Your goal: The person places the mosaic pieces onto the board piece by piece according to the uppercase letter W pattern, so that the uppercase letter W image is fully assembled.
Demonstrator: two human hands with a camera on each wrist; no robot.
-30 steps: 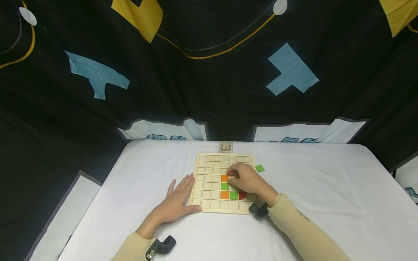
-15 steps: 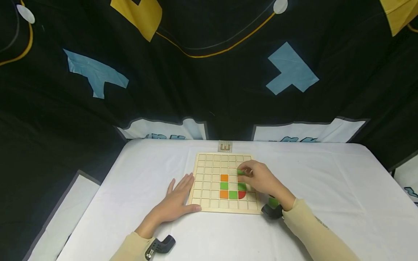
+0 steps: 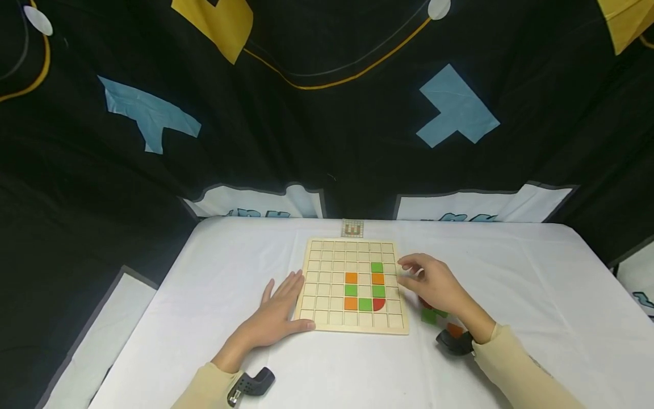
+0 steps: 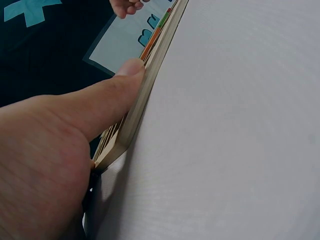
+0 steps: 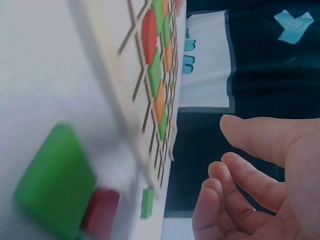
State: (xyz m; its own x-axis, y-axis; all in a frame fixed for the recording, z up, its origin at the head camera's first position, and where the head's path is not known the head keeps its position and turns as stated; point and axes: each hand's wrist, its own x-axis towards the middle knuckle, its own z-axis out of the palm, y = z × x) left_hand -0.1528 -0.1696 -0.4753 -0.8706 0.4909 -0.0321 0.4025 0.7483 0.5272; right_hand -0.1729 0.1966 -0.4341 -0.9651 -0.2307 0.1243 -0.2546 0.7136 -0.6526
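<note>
A wooden grid board (image 3: 319, 318) lies on the white table, bearing orange squares, green squares and a red rounded tile (image 3: 378, 304). One column of tiles ends at the top in a green square (image 3: 377, 267). My left hand (image 3: 278, 315) rests along the board's left edge with fingers spread, its thumb (image 4: 112, 95) lying on the near corner. Just past the right edge hovers my right hand (image 3: 434, 281), fingers loosely bent and a gap between thumb and fingertips. Nothing shows between them in the right wrist view, where a small green tile (image 5: 147, 202) lies by the board.
Loose tiles lie right of the board, partly under the right forearm: a green one (image 3: 429, 316), an orange one (image 3: 455, 330) and a red one. A small patterned card (image 3: 352, 229) sits beyond the board's far edge. A black patterned curtain (image 3: 327, 136) hangs behind the table.
My right hand has moved right, from over the board to beyond its right edge, uncovering the right column of tiles and some loose tiles. My left hand has stayed in place.
</note>
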